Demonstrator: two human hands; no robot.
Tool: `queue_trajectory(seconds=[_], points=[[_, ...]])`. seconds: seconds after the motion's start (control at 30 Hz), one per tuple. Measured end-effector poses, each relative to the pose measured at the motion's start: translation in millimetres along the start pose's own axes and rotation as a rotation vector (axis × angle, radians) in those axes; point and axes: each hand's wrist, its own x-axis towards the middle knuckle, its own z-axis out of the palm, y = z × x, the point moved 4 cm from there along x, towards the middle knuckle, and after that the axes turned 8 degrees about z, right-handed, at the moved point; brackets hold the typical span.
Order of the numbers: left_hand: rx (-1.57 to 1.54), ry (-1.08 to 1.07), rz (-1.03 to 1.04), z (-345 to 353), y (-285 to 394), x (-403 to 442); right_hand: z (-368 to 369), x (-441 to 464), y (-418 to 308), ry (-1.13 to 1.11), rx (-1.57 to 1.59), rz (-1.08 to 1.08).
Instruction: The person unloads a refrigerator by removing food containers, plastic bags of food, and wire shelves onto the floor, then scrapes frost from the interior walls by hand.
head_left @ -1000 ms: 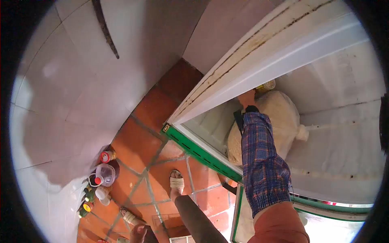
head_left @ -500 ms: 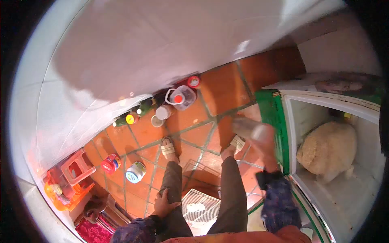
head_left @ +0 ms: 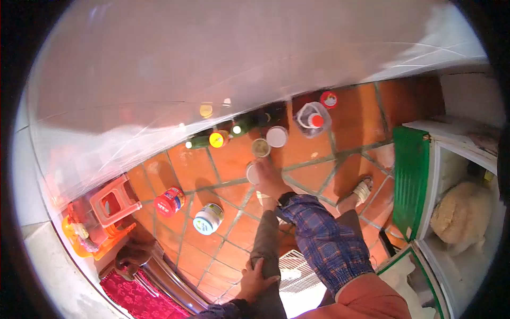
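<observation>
Wrapping the right hand (head_left: 272, 182) around a white-topped container (head_left: 252, 173), low over the floor tiles (head_left: 311, 178).
On the near left of the clear jug (head_left: 312, 123); cannot tell whether touching down. Lower left of the jug, resting the left hand (head_left: 256, 280), spread, on a leg (head_left: 264, 245). Probably at a setting-down step, likely calling for a level base and a loosened grip, without nudging the pale-rimmed jar (head_left: 261, 148) just beyond or the white-lidded jar (head_left: 277, 136) beside the jug.

jug (head_left: 305, 128): clear plastic | sleeve (head_left: 329, 231): woven cloth | floor tiles (head_left: 308, 178): glossy
</observation>
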Motion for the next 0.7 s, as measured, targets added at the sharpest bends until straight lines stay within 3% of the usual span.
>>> queue_trajectory(seconds=[0.1,0.17,0.2,0.3,0.43,0.47,0.5,0.53,0.57,0.6,0.63,0.7], points=[[-0.018,0.055,0.052,2.3,-9.4,-1.5,46.0,36.6,-20.8,0.031,0.013,-0.078],[-0.056,0.039,0.035,4.2,-17.5,-0.4,73.2,60.2,-22.0,0.141,-0.142,-0.101],[-0.059,0.027,0.042,4.2,-20.7,0.2,83.7,69.9,-21.5,0.132,-0.188,-0.027],[-0.079,0.005,0.012,9.2,-28.2,0.1,99.8,98.5,-14.3,0.257,-0.366,-0.015],[-0.088,0.028,0.010,8.6,-27.4,-0.3,89.1,100.2,-7.2,0.317,-0.304,-0.024],[-0.143,0.061,0.047,3.4,-26.7,0.2,90.6,97.7,-5.0,0.308,-0.260,-0.011],[-0.203,0.085,0.103,-3.4,-20.4,3.9,73.9,86.1,-10.7,0.313,0.134,-0.044],[-0.211,0.079,0.099,-11.1,-10.8,6.1,65.3,75.2,-5.4,0.125,0.639,0.239],[-0.223,0.059,0.120,-23.6,7.7,8.1,83.6,55.8,20.9,0.054,0.244,0.100],[-0.252,0.013,0.073,-41.2,31.5,5.3,41.8,18.6,16.2,0.252,-0.062,-0.161],[-0.215,0.015,0.183,9.6,-35.7,14.3,24.4,-0.9,38.9,0.118,-0.091,0.010],[-0.263,0.000,0.251,-19.0,-0.1,14.8,-71.6,-57.6,49.0,0.079,0.029,0.176]])
